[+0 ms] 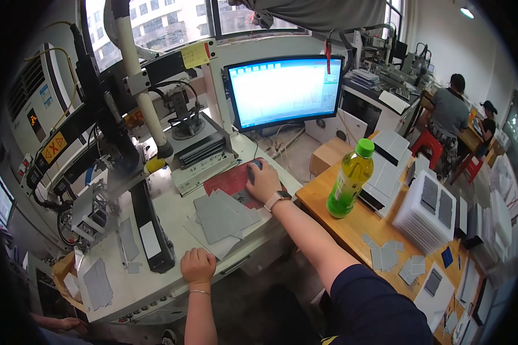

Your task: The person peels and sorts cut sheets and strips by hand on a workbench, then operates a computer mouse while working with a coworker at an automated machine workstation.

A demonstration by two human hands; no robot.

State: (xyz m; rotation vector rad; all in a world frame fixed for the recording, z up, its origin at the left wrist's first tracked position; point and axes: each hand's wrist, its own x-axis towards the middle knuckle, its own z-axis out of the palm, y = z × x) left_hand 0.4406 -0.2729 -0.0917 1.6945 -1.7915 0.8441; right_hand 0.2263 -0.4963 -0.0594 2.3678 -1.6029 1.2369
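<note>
At frame centre, a mouse (pixel 252 172) is gripped by the curled right hand (pixel 265 181) on a red mat (pixel 227 179); the left hand (pixel 198 265), lower centre, is folded into a loose fist, any contents hidden. Right of centre, yellowish liquid is held in a green-capped bottle (pixel 351 179), its label unreadable. Grey pieces (pixel 429 194) are carried by stacked trays (pixel 415 231) at right. An orange sticker (pixel 53 147), left, is marked "X".

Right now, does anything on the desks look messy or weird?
Yes: the thin, flat grey sheets by the flat red mat lie fanned askew instead of squarely stacked. The green-capped plastic bottle stands upright; no spill shows.
</note>
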